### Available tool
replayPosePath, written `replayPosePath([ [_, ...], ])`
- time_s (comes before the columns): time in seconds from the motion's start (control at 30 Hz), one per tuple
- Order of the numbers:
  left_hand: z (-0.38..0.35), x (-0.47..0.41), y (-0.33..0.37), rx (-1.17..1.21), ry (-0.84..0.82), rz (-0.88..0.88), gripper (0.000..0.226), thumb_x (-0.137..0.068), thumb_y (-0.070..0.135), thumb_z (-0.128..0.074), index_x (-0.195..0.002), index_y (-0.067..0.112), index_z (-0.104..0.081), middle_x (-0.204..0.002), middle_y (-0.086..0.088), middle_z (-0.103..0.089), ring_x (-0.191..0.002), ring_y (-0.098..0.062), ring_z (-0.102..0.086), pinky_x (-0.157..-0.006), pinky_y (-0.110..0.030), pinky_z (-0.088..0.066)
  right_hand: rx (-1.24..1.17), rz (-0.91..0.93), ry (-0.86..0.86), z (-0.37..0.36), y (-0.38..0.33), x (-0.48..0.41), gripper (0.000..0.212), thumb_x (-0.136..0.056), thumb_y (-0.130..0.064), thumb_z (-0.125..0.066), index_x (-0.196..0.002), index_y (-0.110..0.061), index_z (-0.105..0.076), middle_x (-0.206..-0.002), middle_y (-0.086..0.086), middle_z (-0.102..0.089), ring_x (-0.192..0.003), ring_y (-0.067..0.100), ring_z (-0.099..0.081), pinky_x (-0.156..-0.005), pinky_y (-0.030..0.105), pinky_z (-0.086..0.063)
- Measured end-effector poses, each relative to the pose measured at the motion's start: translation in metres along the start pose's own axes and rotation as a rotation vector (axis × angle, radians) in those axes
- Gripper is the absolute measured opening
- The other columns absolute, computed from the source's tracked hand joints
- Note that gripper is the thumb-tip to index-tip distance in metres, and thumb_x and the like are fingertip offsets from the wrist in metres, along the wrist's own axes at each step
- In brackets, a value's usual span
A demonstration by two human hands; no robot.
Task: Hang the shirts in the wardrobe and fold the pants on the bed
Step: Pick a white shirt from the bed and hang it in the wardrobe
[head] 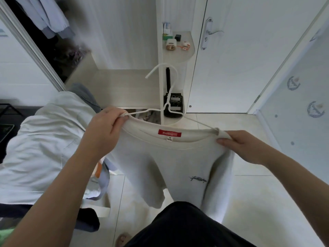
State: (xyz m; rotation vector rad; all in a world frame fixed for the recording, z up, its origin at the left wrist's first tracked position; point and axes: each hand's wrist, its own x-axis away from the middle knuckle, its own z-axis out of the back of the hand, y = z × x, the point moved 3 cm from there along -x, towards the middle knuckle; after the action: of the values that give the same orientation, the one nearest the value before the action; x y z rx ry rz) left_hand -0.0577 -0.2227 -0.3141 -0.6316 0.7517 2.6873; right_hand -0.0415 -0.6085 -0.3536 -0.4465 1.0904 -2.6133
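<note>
— Where's the shirt?

— Out in front of the person, held up over the tiled floor (258, 202). It's a white T-shirt (174, 161) with a red neck label (169, 134) facing up and a small dark script print (197, 180) lower down. The body and one sleeve hang towards the person's dark trousers (187, 225).

— And the hands?

— The left hand (105, 127) pinches the collar edge between thumb and fingers, right where one end of the white wire hanger (167, 105) meets the cloth. The right hand (243, 147) grips the opposite shoulder of the shirt, fingers curled over the fabric just beside the hanger's other end.

— So the hanger is in it?

— Both its arms run into the neck opening, and the hook stands up above the collar, in front of the wardrobe's white side panel.

— Is the wardrobe (124, 41) open?

— Yes. Pale blue garments (51, 20) hang at the upper left inside it, well apart from the T-shirt.

— Anything else about?

— A heap of pale clothing (44, 148) lies to the left, just beside the left forearm; I can't tell what it rests on. A rounded corner shelf (185, 54) carries small odds and ends. Right of that is a white door (240, 59) with a metal handle (209, 32).
</note>
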Motion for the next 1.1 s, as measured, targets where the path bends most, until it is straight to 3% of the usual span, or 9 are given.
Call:
replayPosePath([
  [0.07,-0.005,-0.001,-0.002,-0.056,-0.002,-0.017,0.030,-0.104,0.023,-0.045,-0.103,0.004,-0.068,-0.099,-0.007,-0.068,-0.094,-0.024,-0.058,-0.085,-0.030,-0.043,0.048,0.011,0.106,-0.001,0.009,0.002,0.025,-0.100,-0.034,-0.055,-0.083,-0.018,-0.065,-0.075,-0.002,-0.067,-0.074,0.019,-0.060,-0.067,0.022,-0.042],
  [0.13,-0.008,-0.001,-0.006,-0.085,-0.003,0.015,0.040,-0.106,0.030,-0.039,-0.107,0.006,-0.070,-0.105,-0.008,-0.071,-0.098,-0.028,-0.060,-0.089,-0.036,-0.046,0.064,0.039,0.206,-0.002,0.008,-0.001,0.031,-0.100,-0.036,-0.055,-0.073,-0.022,-0.057,-0.064,-0.007,-0.061,-0.060,0.010,-0.053,-0.055,0.019,-0.036],
  [0.3,-0.009,-0.003,-0.014,-0.103,-0.053,0.044,0.045,-0.104,0.036,-0.035,-0.107,0.007,-0.070,-0.105,-0.007,-0.070,-0.099,-0.031,-0.060,-0.088,-0.037,-0.045,-0.032,0.062,0.364,0.009,-0.004,-0.005,0.043,-0.086,-0.050,-0.061,-0.061,-0.022,-0.041,-0.051,-0.013,-0.037,-0.049,0.004,-0.037,-0.047,0.014,-0.029],
  [0.5,-0.008,-0.003,-0.014,-0.100,-0.054,0.056,0.029,-0.106,0.022,-0.044,-0.107,0.007,-0.069,-0.104,-0.008,-0.070,-0.098,-0.032,-0.062,-0.085,-0.042,-0.050,-0.020,0.153,0.449,0.017,-0.012,0.002,0.026,-0.086,-0.056,-0.054,-0.074,-0.035,-0.063,-0.060,-0.015,-0.055,-0.058,0.003,-0.049,-0.054,0.010,-0.034],
  [0.67,-0.006,-0.005,-0.010,-0.113,-0.018,0.061,0.035,-0.105,0.029,-0.041,-0.106,0.008,-0.069,-0.104,-0.006,-0.071,-0.096,-0.030,-0.061,-0.082,-0.043,-0.051,0.182,0.242,0.584,0.014,-0.019,0.007,0.046,-0.096,-0.051,-0.042,-0.071,-0.014,-0.052,-0.068,0.002,-0.049,-0.062,0.022,-0.046,-0.053,0.022,-0.033],
  [0.9,-0.003,-0.003,-0.008,-0.103,-0.036,0.031,0.040,-0.104,0.036,-0.037,-0.104,0.011,-0.069,-0.102,-0.003,-0.070,-0.096,-0.027,-0.061,-0.082,-0.041,-0.051,-0.115,0.181,0.600,0.005,-0.023,0.007,0.041,-0.096,-0.036,-0.046,-0.077,-0.001,-0.056,-0.070,0.011,-0.051,-0.068,0.013,-0.046,-0.061,0.021,-0.033],
  [1.03,-0.010,-0.002,-0.001,-0.121,-0.113,0.000,0.045,-0.103,0.038,-0.034,-0.104,0.010,-0.070,-0.098,-0.005,-0.069,-0.095,-0.027,-0.060,-0.083,-0.043,-0.051,-0.120,0.166,0.708,0.005,-0.035,0.006,0.027,-0.099,-0.031,-0.048,-0.080,-0.018,-0.061,-0.071,-0.007,-0.057,-0.070,0.004,-0.051,-0.063,0.016,-0.035],
  [1.1,-0.011,0.000,0.002,-0.112,-0.104,0.006,0.047,-0.103,0.037,-0.033,-0.102,0.008,-0.070,-0.096,-0.007,-0.069,-0.094,-0.029,-0.060,-0.083,-0.045,-0.050,-0.098,0.245,0.738,0.004,-0.046,0.008,0.025,-0.099,-0.031,-0.050,-0.084,-0.020,-0.065,-0.080,-0.020,-0.062,-0.082,-0.003,-0.056,-0.073,0.011,-0.039],
])
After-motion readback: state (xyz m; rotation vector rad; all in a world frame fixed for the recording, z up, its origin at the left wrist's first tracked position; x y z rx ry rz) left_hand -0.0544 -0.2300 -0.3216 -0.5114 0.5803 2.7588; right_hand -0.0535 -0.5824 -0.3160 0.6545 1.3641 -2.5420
